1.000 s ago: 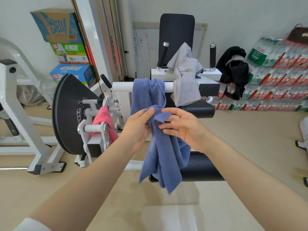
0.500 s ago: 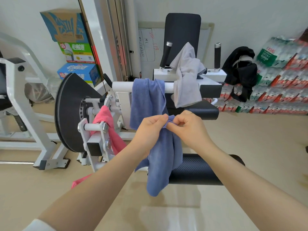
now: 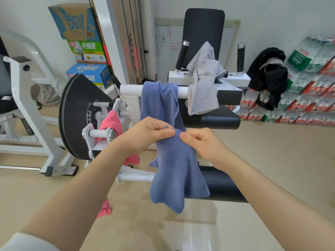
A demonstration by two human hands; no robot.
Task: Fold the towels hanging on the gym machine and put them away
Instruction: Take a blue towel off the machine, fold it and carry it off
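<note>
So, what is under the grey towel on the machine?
The grey towel drapes over the white bar and white frame, above the black seat pad. The bar section beneath it is covered.

Blue towel [image 3: 174, 165]: soft matt cloth w/ fine nap, pinched between fingers of left hand [image 3: 148, 136] and right hand [image 3: 201, 142].
Grey towel [image 3: 203, 84], above fingers: matt cloth, stitched hem.
Pink towel [image 3: 111, 124], left of fingers: matt cloth.
Machine bar [image 3: 129, 90]: smooth white-painted metal, semi-gloss.
Roller pad [image 3: 223, 185], below right-hand fingers: black, textured weave-look cover.
Boxes [image 3: 85, 49]: printed cardboard.
Floor [image 3: 272, 169]: smooth, glossy.
</note>
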